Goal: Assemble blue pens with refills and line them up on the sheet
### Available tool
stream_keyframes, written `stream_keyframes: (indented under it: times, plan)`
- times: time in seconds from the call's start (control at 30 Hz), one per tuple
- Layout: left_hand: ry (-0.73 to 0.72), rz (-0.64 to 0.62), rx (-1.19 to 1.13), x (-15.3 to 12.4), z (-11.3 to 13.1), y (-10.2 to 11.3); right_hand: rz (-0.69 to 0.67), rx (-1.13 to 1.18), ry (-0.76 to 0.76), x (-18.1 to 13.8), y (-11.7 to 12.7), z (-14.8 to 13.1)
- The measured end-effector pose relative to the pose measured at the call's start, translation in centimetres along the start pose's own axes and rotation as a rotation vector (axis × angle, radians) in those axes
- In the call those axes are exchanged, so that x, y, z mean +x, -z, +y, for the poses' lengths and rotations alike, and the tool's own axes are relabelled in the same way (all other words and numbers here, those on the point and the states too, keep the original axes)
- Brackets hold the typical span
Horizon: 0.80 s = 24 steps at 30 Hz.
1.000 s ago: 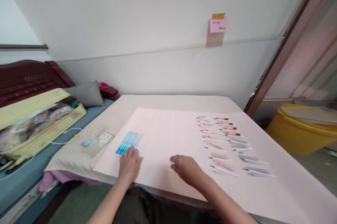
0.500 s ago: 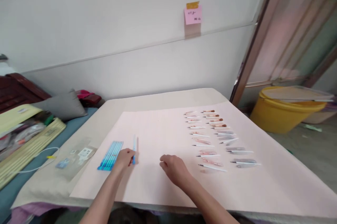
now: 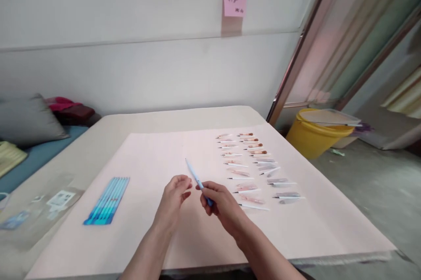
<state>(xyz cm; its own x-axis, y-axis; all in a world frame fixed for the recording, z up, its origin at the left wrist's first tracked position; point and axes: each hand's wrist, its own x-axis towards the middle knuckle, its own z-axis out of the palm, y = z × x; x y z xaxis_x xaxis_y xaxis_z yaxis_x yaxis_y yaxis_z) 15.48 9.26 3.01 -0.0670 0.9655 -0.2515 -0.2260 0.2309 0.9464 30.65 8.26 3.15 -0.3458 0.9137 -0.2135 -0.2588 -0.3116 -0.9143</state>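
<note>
Blue pen (image 3: 191,169) clasped in right hand (image 3: 219,202); left hand (image 3: 172,199) loosely parted; pen row (image 3: 108,201) left, white sticks (image 3: 241,178) right.

Cream table (image 3: 171,121) out in front of me, rounded at its far corners, and spread over most of it, a pale pink sheet (image 3: 154,153)! Over on my left, pens (image 3: 108,201), blue, side by side in a slanting row, darker ends toward me. Across to my right, two columns: white sticks (image 3: 241,178) with dark tips, see-through pink pieces (image 3: 251,200) among them, grey pieces (image 3: 287,201) nearer me in the outer column. And past the sheet's left edge, a clear bag (image 3: 36,227), lying flat.
</note>
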Motion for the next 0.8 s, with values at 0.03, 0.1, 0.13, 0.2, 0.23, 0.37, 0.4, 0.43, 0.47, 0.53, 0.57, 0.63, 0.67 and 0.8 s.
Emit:
stream_keyframes:
  times: [0.03,0.1,0.13,0.2,0.23,0.37,0.4,0.43,0.47,0.53,0.57,0.63,0.67,0.8]
  plan:
    - [0.017,0.013,-0.106,-0.1,0.5,0.2,-0.031,0.020,-0.026,-0.3,-0.1,-0.2]
    - [0.048,-0.025,-0.298,-0.4,1.4,0.5,-0.085,0.040,-0.062,-0.9,-0.4,-0.2]
    - [0.057,-0.062,-0.362,-0.7,1.6,0.6,-0.109,0.049,-0.070,-1.1,-0.6,0.0]
    - [0.070,-0.120,-0.418,-1.3,1.9,0.5,-0.153,0.079,-0.093,-1.3,-1.1,0.4]
    - [0.081,-0.133,-0.422,-1.6,1.9,0.4,-0.172,0.099,-0.111,-1.4,-1.4,0.7]
    - [0.085,-0.118,-0.387,-2.1,1.3,0.2,-0.158,0.036,-0.099,-1.4,-2.0,1.4]
    - [0.074,-0.098,-0.368,-2.1,1.2,0.2,-0.119,-0.067,-0.045,-1.4,-2.1,1.5]
    - [0.063,-0.074,-0.346,-2.0,1.1,0.2,-0.067,-0.211,0.024,-1.4,-2.1,1.6]
    - [0.056,-0.047,-0.324,-2.0,1.0,0.2,-0.008,-0.386,0.100,-1.4,-2.2,1.8]
    - [0.062,0.005,-0.286,-2.0,0.9,0.3,0.102,-0.762,0.255,-1.4,-2.2,2.4]
    - [0.065,0.028,-0.272,-2.0,0.8,0.3,0.141,-0.923,0.322,-1.4,-2.2,2.6]
    - [0.068,0.058,-0.258,-1.9,0.7,0.3,0.183,-1.118,0.406,-1.3,-2.2,3.0]
    - [0.069,0.063,-0.263,-1.9,0.6,0.3,0.194,-1.136,0.415,-1.3,-2.3,3.1]
    - [0.091,-0.024,-0.338,-1.8,0.6,0.3,0.057,-0.663,0.160,-1.1,-2.1,2.5]
